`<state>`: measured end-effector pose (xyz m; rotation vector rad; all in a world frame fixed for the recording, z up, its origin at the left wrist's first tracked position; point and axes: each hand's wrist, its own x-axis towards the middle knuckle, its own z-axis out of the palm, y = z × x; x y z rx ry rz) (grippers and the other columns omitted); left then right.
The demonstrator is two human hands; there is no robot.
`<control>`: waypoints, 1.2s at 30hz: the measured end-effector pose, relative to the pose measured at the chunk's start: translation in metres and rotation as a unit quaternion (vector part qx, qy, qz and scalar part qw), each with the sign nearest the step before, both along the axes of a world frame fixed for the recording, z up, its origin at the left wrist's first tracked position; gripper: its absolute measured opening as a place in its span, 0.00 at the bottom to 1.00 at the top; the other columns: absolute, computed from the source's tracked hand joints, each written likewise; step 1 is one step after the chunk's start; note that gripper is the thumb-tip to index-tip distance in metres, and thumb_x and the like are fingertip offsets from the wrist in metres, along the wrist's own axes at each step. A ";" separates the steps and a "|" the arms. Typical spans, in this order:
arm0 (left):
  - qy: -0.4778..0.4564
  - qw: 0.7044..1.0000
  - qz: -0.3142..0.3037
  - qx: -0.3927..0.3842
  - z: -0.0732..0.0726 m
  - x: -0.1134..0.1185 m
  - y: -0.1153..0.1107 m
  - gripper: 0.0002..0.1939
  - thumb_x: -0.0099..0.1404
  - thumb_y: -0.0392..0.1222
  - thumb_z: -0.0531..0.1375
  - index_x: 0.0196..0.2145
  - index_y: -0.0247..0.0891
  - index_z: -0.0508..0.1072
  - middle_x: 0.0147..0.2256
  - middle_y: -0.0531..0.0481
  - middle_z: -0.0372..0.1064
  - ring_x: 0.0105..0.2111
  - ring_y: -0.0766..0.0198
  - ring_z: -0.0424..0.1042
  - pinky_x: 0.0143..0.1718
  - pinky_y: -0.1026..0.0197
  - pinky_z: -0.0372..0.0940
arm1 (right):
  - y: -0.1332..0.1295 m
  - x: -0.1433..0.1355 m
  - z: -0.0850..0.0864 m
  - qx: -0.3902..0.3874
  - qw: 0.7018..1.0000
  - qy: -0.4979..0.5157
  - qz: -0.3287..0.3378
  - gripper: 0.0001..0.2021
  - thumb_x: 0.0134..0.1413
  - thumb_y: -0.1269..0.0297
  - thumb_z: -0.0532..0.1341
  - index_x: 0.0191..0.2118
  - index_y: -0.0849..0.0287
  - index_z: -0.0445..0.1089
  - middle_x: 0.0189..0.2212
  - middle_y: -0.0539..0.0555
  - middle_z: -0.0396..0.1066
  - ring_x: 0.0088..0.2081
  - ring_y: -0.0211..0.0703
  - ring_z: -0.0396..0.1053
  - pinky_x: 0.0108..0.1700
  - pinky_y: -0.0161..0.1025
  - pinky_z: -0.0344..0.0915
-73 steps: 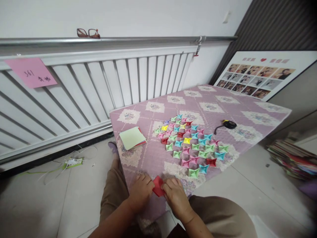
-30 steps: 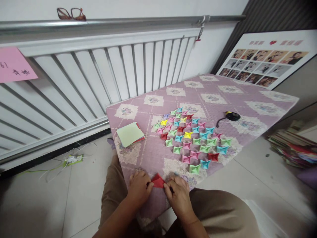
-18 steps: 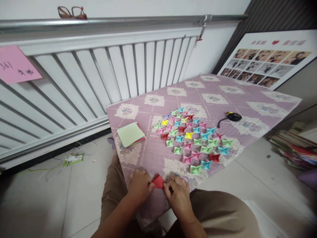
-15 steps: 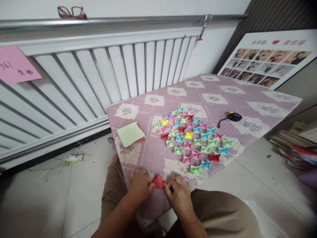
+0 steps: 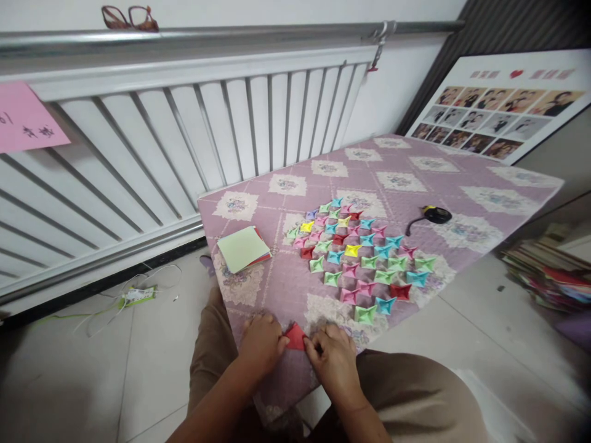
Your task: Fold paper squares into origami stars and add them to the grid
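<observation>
A small folded red paper (image 5: pixel 295 337) lies near the table's front corner, its point facing away from me. My left hand (image 5: pixel 262 339) has its fingertips closed on the paper's left corner. At the right corner, my right hand (image 5: pixel 333 355) pinches the paper between thumb and curled fingers. Both hands rest on the purple patterned tablecloth (image 5: pixel 286 289). Beyond them to the right, several small folded paper pieces (image 5: pixel 353 251) in green, pink, blue, yellow and red stand in slanting rows. A stack of square paper sheets (image 5: pixel 243 249), pale green on top, lies to the left.
A black object with a short strap (image 5: pixel 436 215) lies on the right of the table. A white radiator (image 5: pixel 272 123) runs behind it. Glasses (image 5: pixel 130 18) sit above the rail. A photo board (image 5: pixel 498 111) leans at the back right, and a power strip (image 5: pixel 138 296) is on the floor.
The view has shifted slightly, with the wall and radiator a little higher in the frame. Both hands stay at the red paper, whose tip looks slightly lower and flatter.
</observation>
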<state>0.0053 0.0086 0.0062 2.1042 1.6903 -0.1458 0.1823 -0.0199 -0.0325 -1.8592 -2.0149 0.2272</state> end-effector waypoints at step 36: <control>0.044 0.998 -0.022 0.036 0.000 0.006 0.001 0.16 0.64 0.52 0.56 0.39 0.38 0.75 0.41 0.42 0.69 0.44 0.48 0.66 0.43 0.49 0.59 | -0.006 -0.005 -0.002 0.116 0.987 -0.017 0.113 0.07 0.59 0.69 0.57 0.40 0.55 0.71 0.33 0.53 0.69 0.37 0.46 0.62 0.41 0.42 0.56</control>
